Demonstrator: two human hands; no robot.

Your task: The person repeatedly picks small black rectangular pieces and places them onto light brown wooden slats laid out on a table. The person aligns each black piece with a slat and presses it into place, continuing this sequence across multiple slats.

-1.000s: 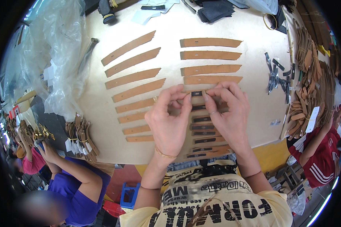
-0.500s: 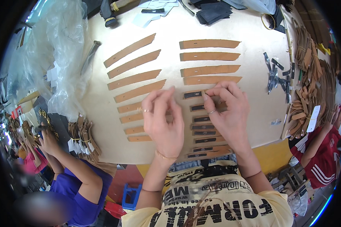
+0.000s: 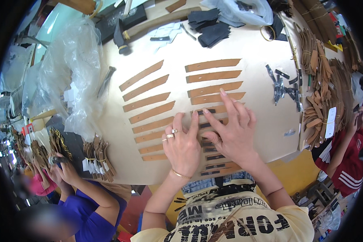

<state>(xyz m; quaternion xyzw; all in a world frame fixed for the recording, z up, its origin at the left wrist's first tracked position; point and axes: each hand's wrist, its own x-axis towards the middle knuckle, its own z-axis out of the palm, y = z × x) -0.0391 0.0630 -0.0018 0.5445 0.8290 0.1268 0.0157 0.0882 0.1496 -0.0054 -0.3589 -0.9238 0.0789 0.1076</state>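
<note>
At the frame's centre, the left hand (image 3: 182,145) and right hand (image 3: 232,131) lie flat with fingers spread, pressing the lower brown leather strips (image 3: 213,109) of the right column on the tabletop (image 3: 262,56).

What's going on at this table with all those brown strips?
A person at a pale worktable is pressing both palms flat on a column of tan strips. The left hand and the right hand lie side by side over strips that carry small dark pieces. More tan strips lie in two rows ahead, without dark pieces. A heap of clear plastic sits on the left, and a stack of dark pieces at the far edge. Another person in a purple top works nearby.
</note>
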